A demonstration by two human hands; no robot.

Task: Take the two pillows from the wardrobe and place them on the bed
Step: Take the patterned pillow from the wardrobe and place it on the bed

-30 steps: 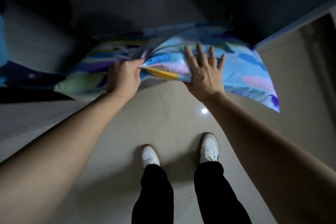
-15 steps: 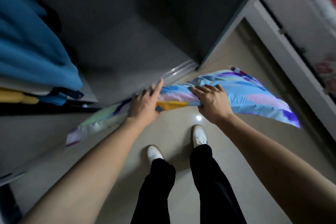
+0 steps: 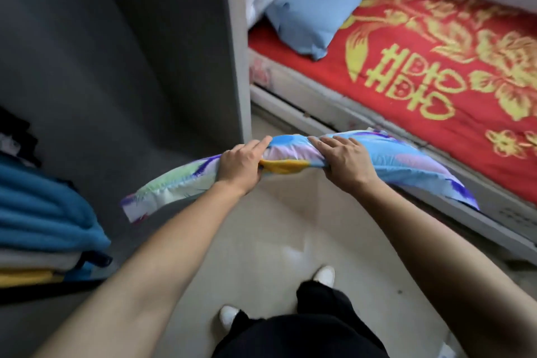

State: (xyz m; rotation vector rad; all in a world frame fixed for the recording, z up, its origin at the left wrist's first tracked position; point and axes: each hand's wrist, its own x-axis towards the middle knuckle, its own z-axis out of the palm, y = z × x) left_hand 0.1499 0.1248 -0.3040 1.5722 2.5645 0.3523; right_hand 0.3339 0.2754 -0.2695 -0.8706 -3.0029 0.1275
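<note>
At the far left, a stack of folded blue, grey and yellow blankets (image 3: pixel 43 229) sits on a wardrobe shelf, beside the dark grey wardrobe interior (image 3: pixel 110 46), whose pale side panel (image 3: pixel 236 38) stands between it and the bed. The left hand (image 3: pixel 239 164) has its grip closed around the near edge of the thin, multicoloured pastel-print pillow (image 3: pixel 401 160), fingers curled over the top; the pillow's left end droops free in the air in front of the wardrobe. The right hand (image 3: pixel 345 161) clamps the same edge just beside it, fingers wrapped over the fabric, and the right end sags toward the bed frame. With both grips bunched near the middle, the ends hang; spreading the hands apart would likely keep the pillow flat for carrying. The pillow probably belongs near the plain light-blue pillow (image 3: pixel 315 6) lying at the head of the red bedspread with gold floral pattern (image 3: pixel 421 46), so it should be lifted clear over the bed's edge, not dragged across it.
</note>
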